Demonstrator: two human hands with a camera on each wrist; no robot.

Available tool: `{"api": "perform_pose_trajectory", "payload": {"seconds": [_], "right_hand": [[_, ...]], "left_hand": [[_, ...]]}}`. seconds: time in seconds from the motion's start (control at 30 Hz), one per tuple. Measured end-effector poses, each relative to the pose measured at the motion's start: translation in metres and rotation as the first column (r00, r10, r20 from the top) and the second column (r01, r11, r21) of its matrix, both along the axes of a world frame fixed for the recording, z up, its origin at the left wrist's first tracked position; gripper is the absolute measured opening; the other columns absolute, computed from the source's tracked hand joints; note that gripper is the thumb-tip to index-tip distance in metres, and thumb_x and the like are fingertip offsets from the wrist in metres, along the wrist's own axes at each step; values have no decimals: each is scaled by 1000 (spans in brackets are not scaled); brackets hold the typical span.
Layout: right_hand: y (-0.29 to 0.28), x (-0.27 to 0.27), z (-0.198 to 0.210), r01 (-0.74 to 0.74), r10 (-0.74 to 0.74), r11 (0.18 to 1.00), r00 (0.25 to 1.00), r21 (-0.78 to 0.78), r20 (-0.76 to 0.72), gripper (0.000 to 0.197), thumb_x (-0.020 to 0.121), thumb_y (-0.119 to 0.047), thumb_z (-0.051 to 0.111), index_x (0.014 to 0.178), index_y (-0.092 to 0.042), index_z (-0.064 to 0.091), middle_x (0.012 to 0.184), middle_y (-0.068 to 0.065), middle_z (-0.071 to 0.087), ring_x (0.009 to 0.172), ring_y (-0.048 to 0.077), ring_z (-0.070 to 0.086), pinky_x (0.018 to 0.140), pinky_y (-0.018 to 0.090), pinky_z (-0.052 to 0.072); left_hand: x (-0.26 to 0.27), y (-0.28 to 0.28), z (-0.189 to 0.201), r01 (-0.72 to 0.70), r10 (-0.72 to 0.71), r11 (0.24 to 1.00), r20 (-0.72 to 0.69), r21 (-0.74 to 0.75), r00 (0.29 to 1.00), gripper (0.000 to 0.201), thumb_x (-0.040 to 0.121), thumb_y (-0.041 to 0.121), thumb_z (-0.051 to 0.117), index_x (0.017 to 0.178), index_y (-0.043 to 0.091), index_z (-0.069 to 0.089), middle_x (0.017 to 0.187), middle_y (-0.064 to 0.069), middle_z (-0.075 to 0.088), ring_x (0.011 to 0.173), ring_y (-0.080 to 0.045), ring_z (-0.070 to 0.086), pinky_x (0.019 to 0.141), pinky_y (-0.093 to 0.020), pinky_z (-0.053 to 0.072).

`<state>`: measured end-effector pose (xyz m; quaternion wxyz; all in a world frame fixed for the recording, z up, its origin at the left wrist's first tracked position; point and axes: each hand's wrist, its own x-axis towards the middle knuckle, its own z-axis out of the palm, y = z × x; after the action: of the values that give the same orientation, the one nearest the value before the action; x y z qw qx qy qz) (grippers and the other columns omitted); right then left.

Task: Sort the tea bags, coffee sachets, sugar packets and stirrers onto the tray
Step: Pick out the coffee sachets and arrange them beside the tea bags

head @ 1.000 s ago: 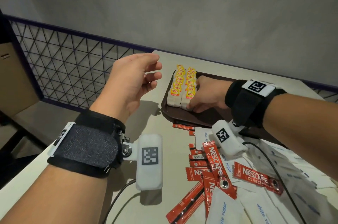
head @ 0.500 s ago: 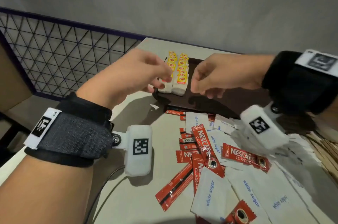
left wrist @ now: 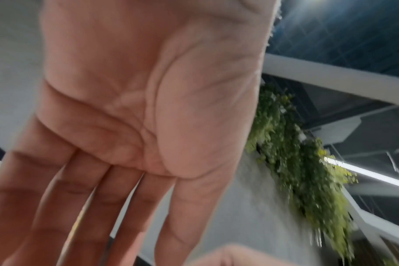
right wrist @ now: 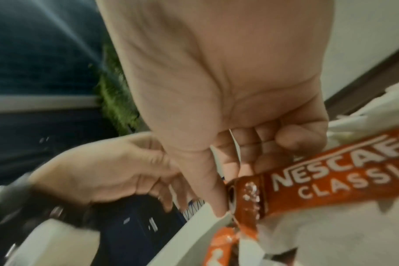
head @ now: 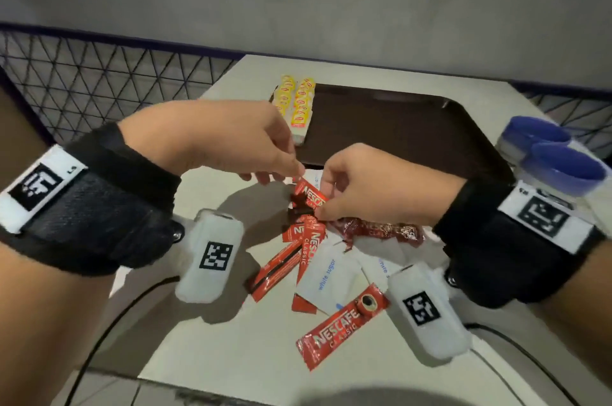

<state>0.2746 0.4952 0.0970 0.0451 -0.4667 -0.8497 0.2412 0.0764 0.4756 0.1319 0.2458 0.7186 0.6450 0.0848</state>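
Note:
A dark brown tray (head: 414, 127) lies at the back of the table, with two rows of yellow tea bags (head: 298, 104) on its left end. In front of it is a loose pile of red coffee sachets (head: 308, 250) and white sugar packets (head: 326, 276). My right hand (head: 323, 202) pinches one red coffee sachet (head: 309, 195) over the pile; the right wrist view shows thumb and fingers (right wrist: 219, 194) on that sachet's (right wrist: 330, 185) end. My left hand (head: 284, 174) hovers just left of it, holding nothing, fingers straight in the left wrist view (left wrist: 91, 198).
Clear tubs with blue lids (head: 546, 154) stand at the table's right edge beside the tray. A single coffee sachet (head: 341, 326) lies near the front edge. A wire mesh fence (head: 116, 81) runs along the left. Cables trail from both wrist cameras.
Both hands have drawn back from the tea bags on the tray to the pile. The right hand has taken hold of a coffee sachet. The head view has tipped downward.

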Motion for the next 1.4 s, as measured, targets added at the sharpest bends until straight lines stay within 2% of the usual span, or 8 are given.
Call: {"api": "perform_pose_trajectory", "payload": {"seconds": [0.1, 0.23, 0.47, 0.67, 0.9, 1.0, 1.17, 1.4], "right_hand": [[-5, 16, 4, 98, -140, 984, 945, -152, -294, 19, 82, -35, 83, 91, -22, 73, 74, -5, 73, 62, 5, 66, 59, 23, 53], [-11, 38, 2, 122, -328, 928, 716, -352, -616, 19, 86, -20, 80, 101, -11, 73, 85, 5, 77, 73, 18, 69, 67, 33, 52], [-8, 88, -8, 119, -467, 878, 431, -464, -772, 13, 95, -19, 71, 105, -14, 76, 88, 5, 69, 72, 13, 62, 60, 28, 46], [-4, 106, -9, 223, -403, 915, 544, -336, -736, 20, 96, -17, 65, 91, -32, 78, 98, -4, 73, 89, 13, 63, 72, 27, 52], [-7, 105, -12, 153, -286, 958, 569, -242, -771, 33, 96, -7, 65, 123, -27, 67, 89, 4, 72, 69, 11, 69, 68, 33, 61], [-6, 103, -16, 159, -242, 970, 548, -184, -801, 25, 91, -5, 72, 109, -22, 69, 86, 2, 74, 70, 13, 72, 65, 34, 59], [-6, 101, -22, 130, -228, 973, 497, -188, -837, 13, 90, -6, 74, 97, -18, 75, 89, 2, 76, 76, 9, 71, 61, 21, 56], [-5, 104, -21, 15, -289, 948, 463, -319, -838, 12, 89, -12, 75, 100, -17, 77, 98, 4, 77, 101, 24, 74, 87, 46, 62]], "left_hand": [[8, -26, -5, 3, -14, 998, -177, -58, 984, 29, 92, 53, 68, 88, 25, 74, 79, 6, 76, 78, -13, 73, 73, -32, 60], [34, -42, -15, 31, -30, 999, -251, 3, 968, 27, 93, 54, 67, 87, 28, 68, 83, 10, 68, 79, -9, 64, 67, -31, 49], [94, -33, -19, 109, -101, 992, -119, 70, 988, 31, 85, 52, 78, 107, 33, 67, 103, 12, 68, 85, -5, 64, 68, -26, 49], [106, -31, -32, 179, -155, 982, -297, 56, 942, 21, 83, 34, 83, 92, 38, 65, 86, 19, 66, 79, -1, 62, 63, -16, 45], [92, -33, -15, 20, -6, 992, -113, 124, 994, 12, 99, 32, 67, 95, 36, 77, 82, 21, 68, 74, 9, 59, 61, -12, 40], [92, -36, -9, -15, 10, 990, 41, 142, 999, 8, 96, 30, 72, 103, 35, 73, 81, 17, 72, 71, 4, 65, 67, -19, 47], [98, -38, -8, -115, 63, 974, 252, 197, 966, 34, 91, 22, 78, 112, 32, 54, 82, 6, 77, 70, -8, 72, 66, -30, 54], [95, -39, -8, -131, 42, 967, 368, 220, 929, 73, 89, 18, 78, 151, 31, 43, 91, 1, 76, 78, -13, 76, 75, -32, 61]]}}
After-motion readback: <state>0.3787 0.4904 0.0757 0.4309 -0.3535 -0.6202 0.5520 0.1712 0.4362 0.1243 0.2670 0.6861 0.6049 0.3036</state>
